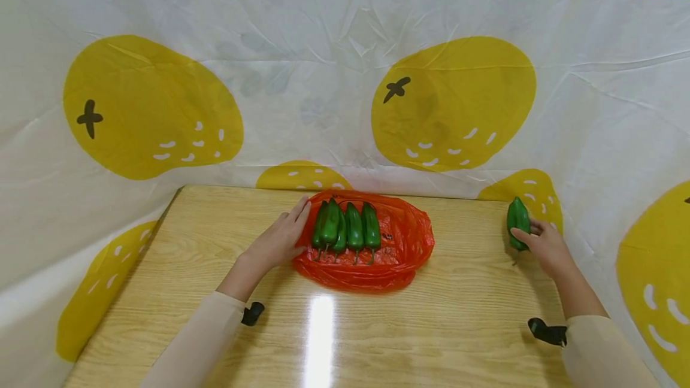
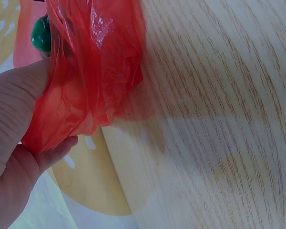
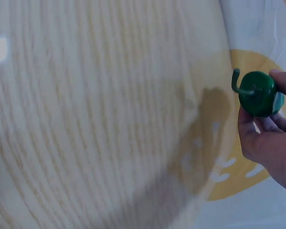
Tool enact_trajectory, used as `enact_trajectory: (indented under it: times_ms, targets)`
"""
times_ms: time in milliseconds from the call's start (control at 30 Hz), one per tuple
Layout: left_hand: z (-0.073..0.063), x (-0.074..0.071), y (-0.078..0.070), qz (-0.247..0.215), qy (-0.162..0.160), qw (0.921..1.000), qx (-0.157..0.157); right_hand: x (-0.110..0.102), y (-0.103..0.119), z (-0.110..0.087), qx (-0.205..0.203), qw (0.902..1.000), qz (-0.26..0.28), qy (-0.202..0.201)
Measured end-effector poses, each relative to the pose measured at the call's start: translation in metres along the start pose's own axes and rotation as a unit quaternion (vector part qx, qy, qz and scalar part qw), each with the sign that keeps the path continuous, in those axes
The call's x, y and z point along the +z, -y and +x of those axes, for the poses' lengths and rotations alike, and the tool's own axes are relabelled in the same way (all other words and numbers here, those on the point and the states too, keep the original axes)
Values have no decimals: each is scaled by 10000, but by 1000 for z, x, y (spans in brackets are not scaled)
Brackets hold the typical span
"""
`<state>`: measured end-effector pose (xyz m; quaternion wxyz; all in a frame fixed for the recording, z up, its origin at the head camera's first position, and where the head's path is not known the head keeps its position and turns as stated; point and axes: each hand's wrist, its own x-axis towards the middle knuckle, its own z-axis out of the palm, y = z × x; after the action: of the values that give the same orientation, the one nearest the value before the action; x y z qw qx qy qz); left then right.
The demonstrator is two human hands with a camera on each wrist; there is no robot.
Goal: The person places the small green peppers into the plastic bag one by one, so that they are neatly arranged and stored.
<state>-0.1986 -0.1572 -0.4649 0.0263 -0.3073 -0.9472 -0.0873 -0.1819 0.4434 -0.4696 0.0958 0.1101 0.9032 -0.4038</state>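
Observation:
A red plastic bag lies spread on the table, its rim bunched up all round. Several green peppers sit side by side on its left half, stems toward the person. At the bag's left edge, my left hand pinches the thin plastic between thumb and fingers; the left wrist view shows the bag's fold in that grip. Far to the right, my right hand holds a green pepper above the table, thumb on one side and fingers on the other. Its curved stem points toward the person.
The wooden table ends at a white curtain printed with yellow fruit, which hangs behind it and along both sides. A dark wrist strap piece sticks out by the right sleeve. Light glares off the table's front.

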Motion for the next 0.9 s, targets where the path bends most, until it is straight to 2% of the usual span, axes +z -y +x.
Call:
enact_trajectory:
  times_ms: [367,567,900]
  targets:
    - [2,1,0,-26,133,9999,-49,4,44,-6,-606,9981,-106,44]
    - [3,1,0,-14,125,9999,-42,6,75,-11,-881,9956,-281,135]
    - [2,0,0,-36,158,9998,-64,19,123,-15,-1171,9907,-48,688]
